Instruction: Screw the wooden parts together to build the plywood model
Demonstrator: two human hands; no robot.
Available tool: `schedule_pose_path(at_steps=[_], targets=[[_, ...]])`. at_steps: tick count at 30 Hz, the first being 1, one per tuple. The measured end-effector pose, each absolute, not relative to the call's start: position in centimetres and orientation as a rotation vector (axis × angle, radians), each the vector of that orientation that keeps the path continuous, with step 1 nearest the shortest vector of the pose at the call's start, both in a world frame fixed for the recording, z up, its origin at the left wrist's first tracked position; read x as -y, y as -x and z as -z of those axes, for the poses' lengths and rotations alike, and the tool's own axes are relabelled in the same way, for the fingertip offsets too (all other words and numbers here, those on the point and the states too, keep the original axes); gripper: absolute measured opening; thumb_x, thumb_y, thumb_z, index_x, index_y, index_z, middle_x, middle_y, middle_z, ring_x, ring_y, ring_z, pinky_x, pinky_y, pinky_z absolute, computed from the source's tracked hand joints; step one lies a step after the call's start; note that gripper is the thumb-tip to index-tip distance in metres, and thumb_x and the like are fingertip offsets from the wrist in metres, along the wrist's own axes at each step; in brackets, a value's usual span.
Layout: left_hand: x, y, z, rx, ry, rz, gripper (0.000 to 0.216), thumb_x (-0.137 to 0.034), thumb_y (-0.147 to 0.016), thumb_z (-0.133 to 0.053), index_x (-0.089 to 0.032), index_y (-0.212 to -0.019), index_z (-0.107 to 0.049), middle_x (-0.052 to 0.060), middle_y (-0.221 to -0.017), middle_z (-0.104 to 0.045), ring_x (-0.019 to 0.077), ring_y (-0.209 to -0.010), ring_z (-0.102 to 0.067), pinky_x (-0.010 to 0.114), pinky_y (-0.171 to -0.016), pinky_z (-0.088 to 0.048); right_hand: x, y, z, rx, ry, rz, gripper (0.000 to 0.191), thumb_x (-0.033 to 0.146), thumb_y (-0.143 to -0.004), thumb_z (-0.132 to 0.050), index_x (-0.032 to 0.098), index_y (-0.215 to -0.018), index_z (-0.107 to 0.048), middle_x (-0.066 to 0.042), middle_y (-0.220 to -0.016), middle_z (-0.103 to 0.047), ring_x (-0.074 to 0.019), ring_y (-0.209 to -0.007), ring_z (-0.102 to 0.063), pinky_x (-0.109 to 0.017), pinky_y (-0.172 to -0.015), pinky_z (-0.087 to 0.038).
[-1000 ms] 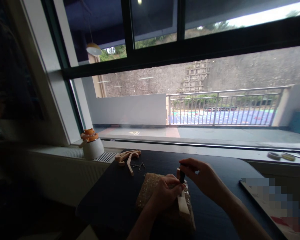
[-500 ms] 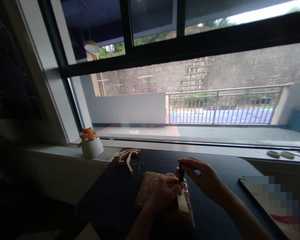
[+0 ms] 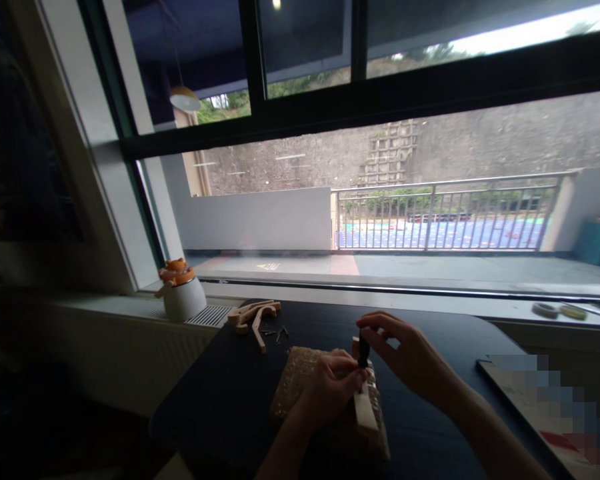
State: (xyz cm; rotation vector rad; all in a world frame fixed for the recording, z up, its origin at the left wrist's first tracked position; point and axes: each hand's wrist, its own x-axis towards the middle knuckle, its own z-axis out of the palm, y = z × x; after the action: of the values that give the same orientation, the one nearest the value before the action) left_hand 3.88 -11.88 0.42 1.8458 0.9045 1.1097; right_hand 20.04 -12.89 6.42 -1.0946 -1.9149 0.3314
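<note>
My right hand pinches the black handle of a small screwdriver, held upright over a light wooden bar. My left hand is closed around the bar and the tool's lower end, so the tip is hidden. The bar lies on a tan, textured pad on the dark table.
Curved wooden parts and several small dark screws lie at the table's far left. A white pot with an orange figure stands on the windowsill. A tape roll sits on the sill at right; a flat board lies at the right edge.
My hands have stayed on the bar and tool; the right fingers shifted slightly on the black handle. The view tilted a little.
</note>
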Motion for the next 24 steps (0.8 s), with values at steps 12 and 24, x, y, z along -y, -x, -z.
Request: schedule_pose_path(at_steps=[12, 24], targets=[[11.9, -3.8, -0.4, -0.822, -1.819, -1.13, 0.014, -0.024, -0.077, -0.06, -0.017, -0.073, -0.073, 0.001, -0.072, -0.056, 0.0133, -0.074, -0.053, 0.02, -0.069, -0.041, 12.9, -19.8, -5.9, 1.863, 1.027, -0.431, 0.019, 0.033, -0.085, -0.056, 0.022, -0.092, -0.069, -0.003, -0.082, -0.066, -0.0171, -0.073, -0.062, -0.027, -0.065, -0.05], [11.7, -3.8, -0.1, -0.815, -1.806, -1.135, 0.015, -0.023, -0.078, -0.06, -0.016, -0.069, -0.07, 0.001, -0.074, -0.057, 0.0132, -0.075, -0.053, 0.02, -0.07, -0.041, 13.0, -19.6, -6.3, 1.926, 1.007, -0.295, 0.022, 0.031, -0.09, -0.048, 0.021, -0.095, -0.067, -0.006, -0.089, -0.064, -0.0173, -0.078, -0.06, -0.027, -0.069, -0.049]])
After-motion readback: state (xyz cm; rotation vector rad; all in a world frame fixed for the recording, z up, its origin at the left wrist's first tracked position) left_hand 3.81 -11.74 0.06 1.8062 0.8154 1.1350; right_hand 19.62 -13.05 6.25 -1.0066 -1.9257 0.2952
